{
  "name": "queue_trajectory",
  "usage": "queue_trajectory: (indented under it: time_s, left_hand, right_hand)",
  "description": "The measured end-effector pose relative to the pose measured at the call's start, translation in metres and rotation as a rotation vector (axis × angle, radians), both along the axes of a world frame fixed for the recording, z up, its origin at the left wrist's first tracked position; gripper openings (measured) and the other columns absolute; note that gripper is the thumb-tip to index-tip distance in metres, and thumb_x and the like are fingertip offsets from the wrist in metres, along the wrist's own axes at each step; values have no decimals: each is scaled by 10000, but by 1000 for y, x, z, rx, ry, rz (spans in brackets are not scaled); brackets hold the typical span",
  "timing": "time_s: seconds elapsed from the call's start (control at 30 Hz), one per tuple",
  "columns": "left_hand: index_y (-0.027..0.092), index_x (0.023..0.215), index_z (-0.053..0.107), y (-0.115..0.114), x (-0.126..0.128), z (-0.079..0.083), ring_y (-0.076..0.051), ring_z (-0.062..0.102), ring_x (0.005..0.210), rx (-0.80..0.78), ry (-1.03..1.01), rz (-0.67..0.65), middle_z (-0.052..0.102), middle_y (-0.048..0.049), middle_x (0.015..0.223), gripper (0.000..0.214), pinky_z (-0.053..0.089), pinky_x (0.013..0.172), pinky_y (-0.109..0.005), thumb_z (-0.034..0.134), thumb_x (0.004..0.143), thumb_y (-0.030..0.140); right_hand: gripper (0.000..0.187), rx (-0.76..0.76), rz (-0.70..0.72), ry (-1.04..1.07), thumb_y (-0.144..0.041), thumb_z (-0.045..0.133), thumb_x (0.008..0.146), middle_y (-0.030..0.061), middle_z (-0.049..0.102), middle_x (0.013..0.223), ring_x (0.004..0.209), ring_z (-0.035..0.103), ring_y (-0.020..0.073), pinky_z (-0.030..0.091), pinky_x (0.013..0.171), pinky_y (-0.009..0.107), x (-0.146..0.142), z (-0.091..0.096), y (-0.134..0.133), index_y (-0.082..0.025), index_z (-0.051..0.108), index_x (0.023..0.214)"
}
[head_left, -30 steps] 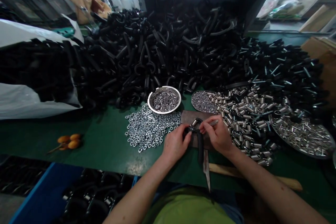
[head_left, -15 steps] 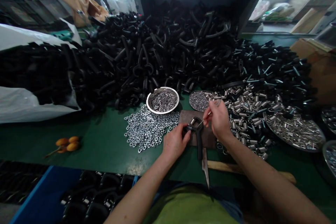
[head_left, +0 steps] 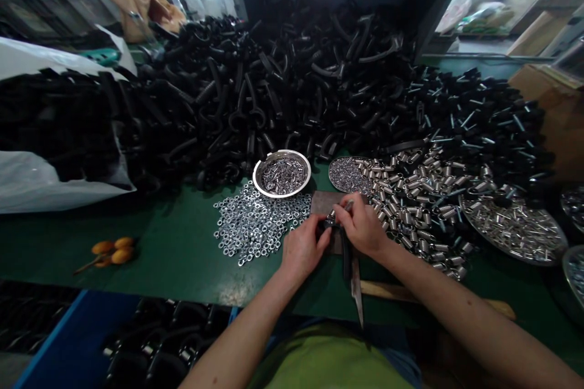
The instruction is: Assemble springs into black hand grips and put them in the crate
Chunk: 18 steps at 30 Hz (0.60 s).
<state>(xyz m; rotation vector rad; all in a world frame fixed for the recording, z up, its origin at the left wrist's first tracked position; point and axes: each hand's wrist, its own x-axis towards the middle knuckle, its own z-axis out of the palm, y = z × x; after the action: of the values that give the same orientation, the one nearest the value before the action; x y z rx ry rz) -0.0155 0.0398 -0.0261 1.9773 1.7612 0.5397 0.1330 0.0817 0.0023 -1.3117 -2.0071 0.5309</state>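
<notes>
A black plastic handle part with a small coil spring at its top lies over a brown block. My left hand is closed on the top of that part from the left, thumb and fingers pinching it. Against the same end, from the right, presses my right hand, its fingers pinched round a thin metal rod that is mostly hidden. Below the part, a pointed metal blade and a wooden handle lie on the green table.
Left of the block are loose nuts and a metal bowl of small pins. Coil springs and a dish of rivet-like pieces lie right. Black handles are heaped behind. Orange fruits sit far left; a blue crate stands below.
My right hand has moved left and down onto the top of the black part, covering much of the spring. The left hand keeps its hold in nearly the same place.
</notes>
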Motion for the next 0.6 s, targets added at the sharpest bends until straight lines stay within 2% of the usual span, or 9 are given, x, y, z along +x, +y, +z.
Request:
queue_trajectory:
  time_s: [0.13,0.2,0.33,0.43,0.53,0.6]
  left_hand:
    - [256,1097,526,1,0,1,-172,634,755,-21,49,4,676,-17,934,252,410,612,-244,480,871,357]
    - [252,1083,530,1,0,2,-176,635,759,-23,51,5,676,-21,937,242,406,611,-245,484,868,354]
    - [262,1099,526,2,-1,1,-161,630,757,-15,2,-16,674,-5,932,248,412,625,-242,474,878,362]
    - [262,1106,525,1,-1,0,-152,627,756,-27,-5,-7,674,0,925,255,411,624,-235,481,876,361]
    - [258,1111,523,1,-1,0,-157,628,769,-35,-7,-1,675,-5,946,262,416,637,-239,482,875,366]
    - [257,1114,522,1,-1,1,-163,631,782,-37,-7,-6,675,-9,966,263,420,653,-244,476,879,365]
  right_hand:
    - [161,0,102,-313,-331,360,908,47,635,681,567,597,175,344,502,259,-16,9,10,-188,435,917]
    - [159,-16,104,-328,-330,361,906,24,606,632,523,564,157,310,475,251,-22,19,16,-192,438,894]
    - [166,52,-100,61,-350,358,920,-7,564,642,555,546,133,354,507,248,-20,53,28,-221,413,830]
    - [163,83,-132,203,-369,398,917,-20,557,660,560,541,121,377,532,248,-10,70,29,-231,432,838]
    - [162,4,-82,144,-382,434,910,-43,537,605,510,524,117,377,518,248,1,62,23,-227,474,887]
    - [147,64,-57,79,-355,448,910,-31,561,630,549,541,129,402,557,257,10,48,20,-217,500,911]
